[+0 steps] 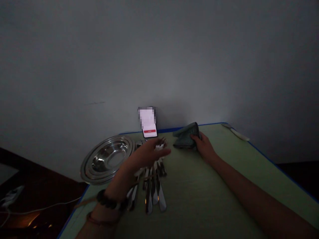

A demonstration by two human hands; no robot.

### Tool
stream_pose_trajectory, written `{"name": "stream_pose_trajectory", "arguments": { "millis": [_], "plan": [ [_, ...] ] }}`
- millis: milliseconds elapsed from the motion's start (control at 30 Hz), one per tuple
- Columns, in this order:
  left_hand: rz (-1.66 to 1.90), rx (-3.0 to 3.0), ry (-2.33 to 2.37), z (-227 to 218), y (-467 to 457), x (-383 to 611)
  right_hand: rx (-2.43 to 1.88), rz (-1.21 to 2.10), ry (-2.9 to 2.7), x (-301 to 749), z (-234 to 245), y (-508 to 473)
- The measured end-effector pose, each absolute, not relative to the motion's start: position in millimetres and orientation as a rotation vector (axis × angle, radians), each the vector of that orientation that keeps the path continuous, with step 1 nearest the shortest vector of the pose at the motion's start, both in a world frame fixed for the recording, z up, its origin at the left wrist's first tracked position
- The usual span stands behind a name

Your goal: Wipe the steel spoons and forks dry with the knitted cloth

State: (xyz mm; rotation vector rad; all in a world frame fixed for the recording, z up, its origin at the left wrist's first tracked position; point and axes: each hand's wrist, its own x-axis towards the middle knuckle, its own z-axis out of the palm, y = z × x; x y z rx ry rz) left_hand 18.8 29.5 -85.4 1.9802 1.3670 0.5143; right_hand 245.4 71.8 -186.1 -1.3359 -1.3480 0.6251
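Note:
My right hand (204,146) is closed on the near right edge of a folded grey-green cloth (186,136), thumb on top. The cloth is at the far side of the table. My left hand (149,152) is over the upper end of a pile of metal cutlery (155,189), thumb stretched out and apart from the fingers. Fork tines (161,143) show just past its fingers; I see no firm grip on them. Part of the pile is hidden beneath the hand and wrist. Several shiny handles point toward me.
Nested steel bowls (109,159) stand at the table's left edge. A lit phone (149,126) leans on the wall behind the cutlery. A pale-handled brush-like tool (236,133) lies at the far right edge. A white cable (47,208) runs at lower left. The table (199,202) has blue edging.

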Motion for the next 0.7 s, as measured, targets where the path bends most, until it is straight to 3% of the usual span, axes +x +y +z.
{"name": "stream_pose_trajectory", "arguments": {
  "millis": [133, 300, 500, 700],
  "plan": [
    [-0.078, 2.305, 1.567, -72, 8, -5, -1.332, 0.674, -1.376, 242, -181, 68],
    [-0.314, 2.361, 1.678, -88, -9, -5, -1.338, 0.688, -1.404, 242, -181, 66],
    [-0.302, 2.422, 1.682, -82, -8, 6, -1.349, 0.7, -1.436, 242, -182, 65],
    [0.027, 2.416, 1.808, -44, 28, 17, -1.342, 0.752, -1.416, 242, -180, 65]
  ]
}}
